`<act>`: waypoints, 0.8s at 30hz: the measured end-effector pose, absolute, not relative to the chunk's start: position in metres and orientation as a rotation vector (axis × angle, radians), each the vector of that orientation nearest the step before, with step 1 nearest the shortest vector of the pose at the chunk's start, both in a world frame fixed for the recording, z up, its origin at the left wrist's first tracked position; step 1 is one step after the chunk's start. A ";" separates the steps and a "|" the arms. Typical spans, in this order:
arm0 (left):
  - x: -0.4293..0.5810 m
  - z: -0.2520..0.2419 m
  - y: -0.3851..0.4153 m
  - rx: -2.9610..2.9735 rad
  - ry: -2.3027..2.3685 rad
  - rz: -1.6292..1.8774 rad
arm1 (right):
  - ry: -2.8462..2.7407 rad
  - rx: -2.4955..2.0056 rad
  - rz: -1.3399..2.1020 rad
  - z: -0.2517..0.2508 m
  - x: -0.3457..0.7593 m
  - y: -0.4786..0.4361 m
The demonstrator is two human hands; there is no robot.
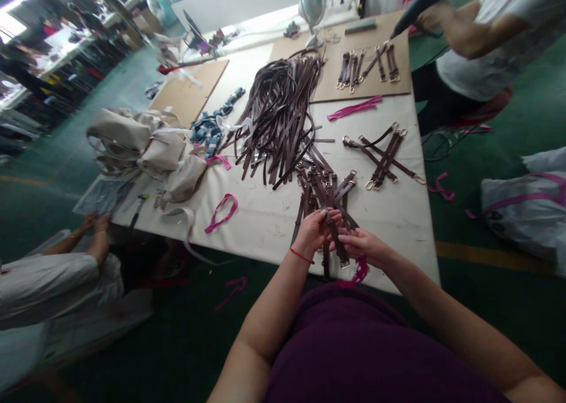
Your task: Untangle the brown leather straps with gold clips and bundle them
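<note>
Well, the left hand (pixel 313 232) and right hand (pixel 362 245) close on a thin brown strap (pixel 336 244) over the worktop (pixel 398 226); it seems light and soft, so hold near its metal buckle (pixel 344 264).

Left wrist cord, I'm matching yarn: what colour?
The cord is red, best in the head view.

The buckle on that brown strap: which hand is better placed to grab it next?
Probably the right hand. Its fingers lie against the strap, close above the buckle. The left hand sits higher, at the strap's upper part, farther away.
</note>
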State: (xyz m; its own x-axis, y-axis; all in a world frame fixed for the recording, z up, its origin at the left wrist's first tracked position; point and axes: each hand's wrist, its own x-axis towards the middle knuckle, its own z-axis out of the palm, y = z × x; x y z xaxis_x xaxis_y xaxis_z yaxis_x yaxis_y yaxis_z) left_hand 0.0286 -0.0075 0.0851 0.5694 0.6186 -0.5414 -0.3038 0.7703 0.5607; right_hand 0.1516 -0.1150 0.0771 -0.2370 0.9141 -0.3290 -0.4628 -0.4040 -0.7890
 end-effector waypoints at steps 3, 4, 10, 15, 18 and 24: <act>0.019 0.089 -0.006 0.427 0.830 0.673 | -0.687 -0.968 1.822 0.082 0.150 -0.122; 0.016 0.088 -0.006 0.424 0.837 0.703 | -0.685 -0.965 1.825 0.084 0.149 -0.123; 0.003 0.088 -0.007 0.450 0.853 0.788 | -0.681 -0.950 1.850 0.092 0.144 -0.127; -0.002 0.095 -0.008 0.457 0.882 0.812 | -0.677 -0.908 1.846 0.095 0.138 -0.129; -0.005 0.098 -0.011 0.472 0.866 0.806 | -0.658 -0.915 1.822 0.097 0.133 -0.128; -0.003 0.096 -0.031 0.666 0.786 0.550 | -0.576 -0.942 1.653 0.095 0.127 -0.124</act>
